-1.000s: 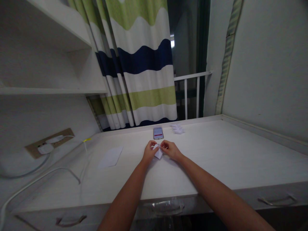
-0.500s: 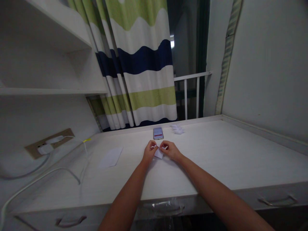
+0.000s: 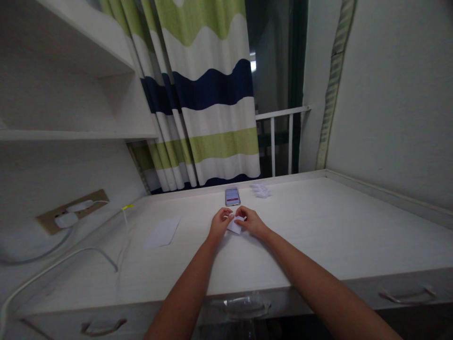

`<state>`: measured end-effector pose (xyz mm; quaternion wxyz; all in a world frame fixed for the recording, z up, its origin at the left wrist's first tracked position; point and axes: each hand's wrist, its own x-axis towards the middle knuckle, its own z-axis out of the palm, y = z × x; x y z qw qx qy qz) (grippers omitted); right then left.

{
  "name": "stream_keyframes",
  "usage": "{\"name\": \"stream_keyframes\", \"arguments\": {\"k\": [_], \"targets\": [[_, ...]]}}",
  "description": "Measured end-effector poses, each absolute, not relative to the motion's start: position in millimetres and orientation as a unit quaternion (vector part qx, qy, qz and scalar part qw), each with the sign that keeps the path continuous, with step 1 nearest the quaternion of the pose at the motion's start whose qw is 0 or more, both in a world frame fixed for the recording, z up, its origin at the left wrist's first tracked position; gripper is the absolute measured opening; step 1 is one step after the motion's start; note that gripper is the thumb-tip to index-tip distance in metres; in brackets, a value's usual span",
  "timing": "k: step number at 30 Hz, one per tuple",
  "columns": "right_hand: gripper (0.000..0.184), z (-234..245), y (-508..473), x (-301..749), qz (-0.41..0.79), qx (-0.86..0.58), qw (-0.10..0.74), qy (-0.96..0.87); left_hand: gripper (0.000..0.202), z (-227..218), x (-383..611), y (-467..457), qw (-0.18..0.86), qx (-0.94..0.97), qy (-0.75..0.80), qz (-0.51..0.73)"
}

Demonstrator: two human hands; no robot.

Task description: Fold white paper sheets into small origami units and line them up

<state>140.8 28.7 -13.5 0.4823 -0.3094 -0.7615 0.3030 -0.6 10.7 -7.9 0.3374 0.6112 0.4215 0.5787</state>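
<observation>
A small folded piece of white paper [image 3: 234,227] is held between both hands over the middle of the desk. My left hand [image 3: 220,222] pinches its left upper edge, thumb on top. On the other side my right hand [image 3: 250,220] is closed on the paper's right part, with the thumb lying over it. Fingers cover the upper part of the paper, so its exact folds cannot be made out. Just beyond the hands lies a phone [image 3: 232,197] with its screen lit.
Folded white paper pieces [image 3: 261,191] lie right of the phone. Flat white sheets [image 3: 163,232] rest on the desk [image 3: 318,231] at left. White cables [image 3: 95,249] run from a wall socket [image 3: 74,211]. A curtain [image 3: 212,118] hangs behind; a shelf [image 3: 78,134] juts out upper left.
The right thumb has moved slightly down over the paper, and the paper has turned a little. Both hands stay in nearly the same place.
</observation>
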Motion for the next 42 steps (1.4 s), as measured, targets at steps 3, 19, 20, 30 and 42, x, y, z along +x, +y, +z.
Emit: {"name": "stream_keyframes", "arguments": {"k": [3, 19, 20, 30, 42], "targets": [[0.018, -17, 30, 140, 0.352, -0.304, 0.487, -0.739, 0.019, -5, 0, 8, 0.342, 0.609, 0.418, 0.581], [0.020, -21, 44, 143, 0.449, -0.344, 0.539, -0.624, 0.040, -9, 0, 10, 0.445, 0.564, 0.438, 0.540], [0.021, -21, 44, 143, 0.451, -0.348, 0.531, -0.627, 0.040, -9, 0, 10, 0.442, 0.566, 0.439, 0.541], [0.018, -19, 43, 143, 0.484, -0.364, 0.525, -0.598, 0.045, -6, -1, 7, 0.437, 0.561, 0.427, 0.558], [0.027, -12, 37, 146, 0.524, -0.310, 0.545, -0.576, 0.034, -6, -2, 8, 0.425, 0.557, 0.414, 0.581]]}}
